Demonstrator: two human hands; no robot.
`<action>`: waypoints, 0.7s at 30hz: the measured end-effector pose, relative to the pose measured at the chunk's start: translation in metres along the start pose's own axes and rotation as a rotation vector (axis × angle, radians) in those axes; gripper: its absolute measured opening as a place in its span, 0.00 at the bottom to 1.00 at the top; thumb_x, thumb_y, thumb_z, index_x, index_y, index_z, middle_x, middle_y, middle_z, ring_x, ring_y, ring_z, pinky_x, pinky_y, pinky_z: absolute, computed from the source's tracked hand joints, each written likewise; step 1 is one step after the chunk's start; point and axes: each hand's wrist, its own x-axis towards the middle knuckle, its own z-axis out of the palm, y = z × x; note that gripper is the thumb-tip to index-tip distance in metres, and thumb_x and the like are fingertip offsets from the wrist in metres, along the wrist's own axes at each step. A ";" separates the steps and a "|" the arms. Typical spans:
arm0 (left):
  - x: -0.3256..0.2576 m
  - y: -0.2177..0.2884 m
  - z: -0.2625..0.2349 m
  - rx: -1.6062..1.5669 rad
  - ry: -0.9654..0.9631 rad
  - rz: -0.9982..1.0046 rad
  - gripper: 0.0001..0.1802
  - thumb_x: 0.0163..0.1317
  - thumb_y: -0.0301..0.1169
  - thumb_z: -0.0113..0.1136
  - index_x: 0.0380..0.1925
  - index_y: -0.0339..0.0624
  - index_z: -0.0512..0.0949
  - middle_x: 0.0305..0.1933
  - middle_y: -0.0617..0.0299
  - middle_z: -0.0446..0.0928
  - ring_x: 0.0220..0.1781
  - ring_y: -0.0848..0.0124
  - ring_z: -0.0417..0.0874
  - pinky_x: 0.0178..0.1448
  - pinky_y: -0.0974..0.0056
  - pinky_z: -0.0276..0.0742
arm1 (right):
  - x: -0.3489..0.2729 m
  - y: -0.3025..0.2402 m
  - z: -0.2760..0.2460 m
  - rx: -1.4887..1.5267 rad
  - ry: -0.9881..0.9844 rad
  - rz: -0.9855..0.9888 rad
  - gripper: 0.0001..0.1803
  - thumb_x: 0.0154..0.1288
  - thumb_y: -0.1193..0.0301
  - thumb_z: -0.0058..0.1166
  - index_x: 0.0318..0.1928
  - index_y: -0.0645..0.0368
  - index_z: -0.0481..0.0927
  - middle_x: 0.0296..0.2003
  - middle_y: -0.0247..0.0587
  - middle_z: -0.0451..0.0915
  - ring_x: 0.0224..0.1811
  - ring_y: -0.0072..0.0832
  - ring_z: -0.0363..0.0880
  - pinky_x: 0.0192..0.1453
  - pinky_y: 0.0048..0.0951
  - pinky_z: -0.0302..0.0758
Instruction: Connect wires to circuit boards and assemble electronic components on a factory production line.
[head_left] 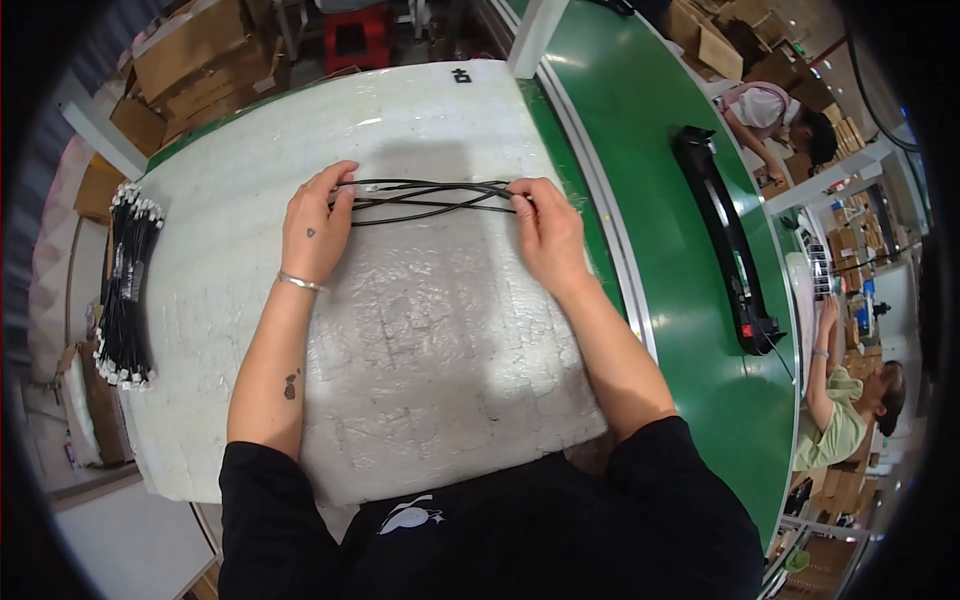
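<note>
A looped black cable (430,198) is stretched crosswise between my two hands, over the far half of the padded white work surface (400,330). My left hand (318,222) grips its left end, thumb and fingers bent round the strands. At the other end, my right hand (547,225) pinches the strands between thumb and fingers. Several strands cross one another in the middle. The cable's ends inside both hands are hidden by my fingers.
A bundle of black cables with white connectors (128,285) lies at the surface's left edge. To the right runs a green conveyor belt (640,130) carrying a long black housing (725,235). A white post (535,40) rises at the far corner. Two people work beyond the belt.
</note>
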 end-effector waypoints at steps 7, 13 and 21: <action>0.004 0.016 -0.011 0.017 0.114 0.282 0.10 0.61 0.25 0.53 0.42 0.39 0.79 0.39 0.54 0.80 0.43 0.62 0.78 0.51 0.62 0.73 | 0.003 -0.003 0.002 0.030 -0.022 0.041 0.04 0.64 0.77 0.51 0.39 0.62 0.77 0.32 0.44 0.78 0.32 0.38 0.77 0.36 0.32 0.73; -0.001 0.024 0.008 -0.194 -0.146 0.021 0.10 0.66 0.29 0.56 0.38 0.31 0.79 0.32 0.61 0.80 0.35 0.76 0.77 0.41 0.72 0.72 | -0.005 0.020 0.007 0.036 0.181 0.017 0.08 0.54 0.79 0.51 0.37 0.63 0.78 0.34 0.47 0.79 0.37 0.45 0.77 0.40 0.40 0.75; -0.014 0.005 0.013 -0.412 -0.202 -0.047 0.09 0.64 0.24 0.55 0.43 0.32 0.75 0.35 0.65 0.75 0.36 0.80 0.73 0.40 0.76 0.69 | -0.010 -0.013 0.026 -0.051 0.006 -0.276 0.12 0.50 0.71 0.57 0.38 0.56 0.75 0.31 0.39 0.73 0.37 0.37 0.74 0.36 0.38 0.73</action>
